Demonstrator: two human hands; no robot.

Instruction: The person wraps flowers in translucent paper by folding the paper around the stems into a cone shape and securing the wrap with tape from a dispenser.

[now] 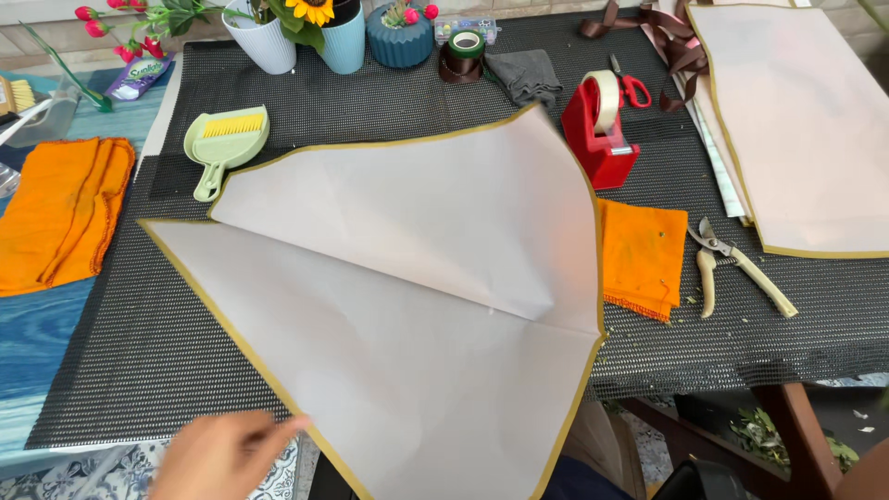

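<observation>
A large pale sheet of wrapping paper (398,306) with a gold border lies on the black mesh mat (139,343). It is folded so that an upper layer fans over a lower one, and its lower tip hangs past the table's front edge. My left hand (218,456) is blurred at the bottom left. Its fingers are stretched toward the paper's lower left gold edge and it holds nothing. Only a sliver of skin shows at the bottom right corner, and my right hand is out of frame.
Right of the paper lie an orange cloth (641,255), pruning shears (732,264), a red tape dispenser (600,130) and a second pale sheet (796,120). A green dustpan (225,143) and folded orange cloths (60,208) are at left. Flower pots (344,37) stand at the back.
</observation>
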